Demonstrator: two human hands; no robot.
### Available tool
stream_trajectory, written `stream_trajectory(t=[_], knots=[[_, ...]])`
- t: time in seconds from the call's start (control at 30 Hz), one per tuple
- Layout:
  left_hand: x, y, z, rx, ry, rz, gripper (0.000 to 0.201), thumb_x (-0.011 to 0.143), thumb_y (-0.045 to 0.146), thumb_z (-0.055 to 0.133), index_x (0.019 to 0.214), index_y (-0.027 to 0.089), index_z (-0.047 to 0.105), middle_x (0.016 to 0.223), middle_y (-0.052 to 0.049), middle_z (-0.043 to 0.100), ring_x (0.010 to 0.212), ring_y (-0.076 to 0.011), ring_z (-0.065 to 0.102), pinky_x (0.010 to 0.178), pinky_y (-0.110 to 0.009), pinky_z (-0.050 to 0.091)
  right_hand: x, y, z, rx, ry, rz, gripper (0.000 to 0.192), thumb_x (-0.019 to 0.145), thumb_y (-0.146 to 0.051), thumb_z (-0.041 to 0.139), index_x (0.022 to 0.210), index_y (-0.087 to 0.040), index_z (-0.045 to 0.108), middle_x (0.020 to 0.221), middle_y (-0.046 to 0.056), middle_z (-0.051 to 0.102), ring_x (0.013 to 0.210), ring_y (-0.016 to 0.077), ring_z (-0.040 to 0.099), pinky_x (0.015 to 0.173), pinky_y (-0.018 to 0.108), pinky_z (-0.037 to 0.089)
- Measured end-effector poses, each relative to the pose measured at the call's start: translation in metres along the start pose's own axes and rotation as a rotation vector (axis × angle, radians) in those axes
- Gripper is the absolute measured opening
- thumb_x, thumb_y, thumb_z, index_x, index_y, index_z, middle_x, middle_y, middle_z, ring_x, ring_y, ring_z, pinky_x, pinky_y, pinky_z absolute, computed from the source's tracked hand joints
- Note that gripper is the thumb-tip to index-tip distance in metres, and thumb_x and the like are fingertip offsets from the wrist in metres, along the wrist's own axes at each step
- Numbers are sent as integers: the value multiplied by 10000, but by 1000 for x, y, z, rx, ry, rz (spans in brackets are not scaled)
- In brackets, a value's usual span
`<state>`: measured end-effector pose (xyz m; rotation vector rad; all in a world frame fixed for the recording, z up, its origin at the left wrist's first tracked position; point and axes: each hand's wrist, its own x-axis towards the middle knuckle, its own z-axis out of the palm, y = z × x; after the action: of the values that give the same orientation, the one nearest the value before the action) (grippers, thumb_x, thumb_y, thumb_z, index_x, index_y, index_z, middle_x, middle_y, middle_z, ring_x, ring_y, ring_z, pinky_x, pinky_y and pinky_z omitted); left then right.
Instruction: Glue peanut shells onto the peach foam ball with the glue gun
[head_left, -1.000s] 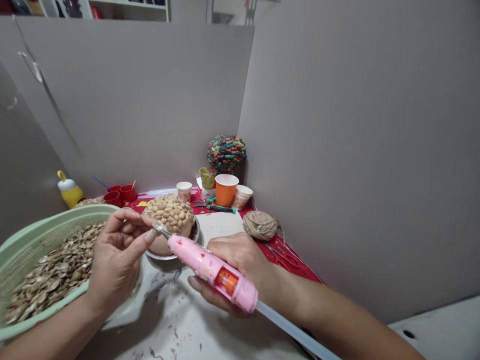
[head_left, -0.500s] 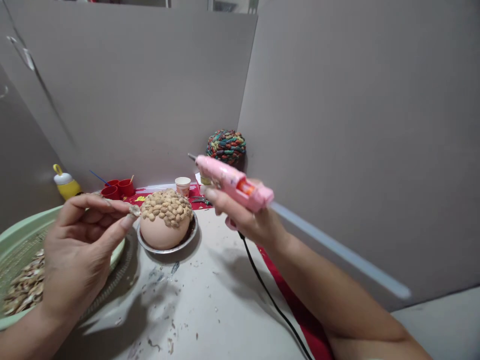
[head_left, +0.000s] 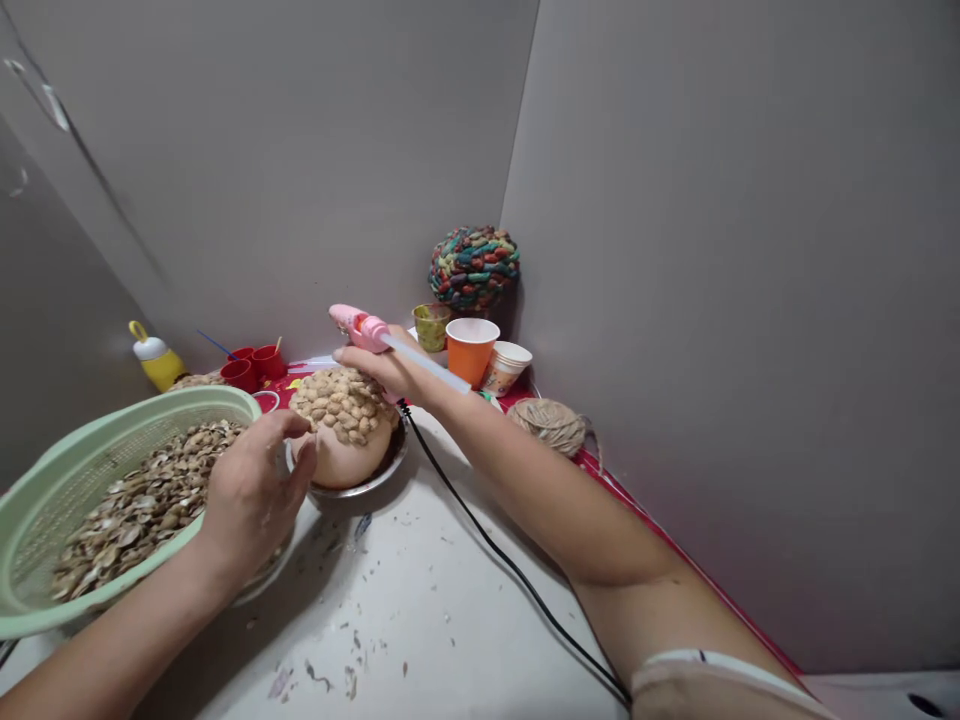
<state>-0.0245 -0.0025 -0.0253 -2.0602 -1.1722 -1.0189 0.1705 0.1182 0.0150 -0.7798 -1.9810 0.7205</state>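
Resting in a metal dish (head_left: 390, 472) on the tabletop (head_left: 420, 610), the ball (head_left: 341, 455) is seen partly clad in glued shells (head_left: 341, 400), its lower half bare. The left hand (head_left: 251, 495) is pressed against the bare side, fingers curled; whether a shell is pinched in that grip cannot be told. The glue gun (head_left: 360, 327) is clenched in the right hand (head_left: 382, 370) above the ball, its cord (head_left: 487, 540) trailing across the tabletop. The ball is judged light and smooth, liable to roll, and best steadied at the bare flank. Glued shells are judged brittle and easily dislodged. Loose shells are held in the basket (head_left: 45, 500) just beside the left hand.
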Motion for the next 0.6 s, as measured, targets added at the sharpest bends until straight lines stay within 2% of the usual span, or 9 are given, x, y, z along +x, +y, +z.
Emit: stream_trajectory(t=[0.13,0.33,0.6], knots=[[3,3,5,-21,-29,-35,100,930,186,626,1002,235,575,853,1,699,713,-180,702,656,-288,546,-5,7,1,45,-45,57,272,867,-409,601,730,-183,536,691,-22,489,690,144,458,668,281,368],[7,9,2,-169,-120,-224,134,892,208,675,957,269,575,851,-13,681,724,-201,709,605,-311,549,-8,10,2,15,-40,70,253,834,-389,617,728,-178,527,714,-8,542,699,151,482,681,293,366],[12,9,4,-189,-130,-212,44,873,209,657,878,250,641,776,-13,697,656,-197,662,605,-313,489,-6,20,6,-13,-16,18,250,853,-397,610,792,-155,588,773,16,601,723,153,513,699,288,388]])
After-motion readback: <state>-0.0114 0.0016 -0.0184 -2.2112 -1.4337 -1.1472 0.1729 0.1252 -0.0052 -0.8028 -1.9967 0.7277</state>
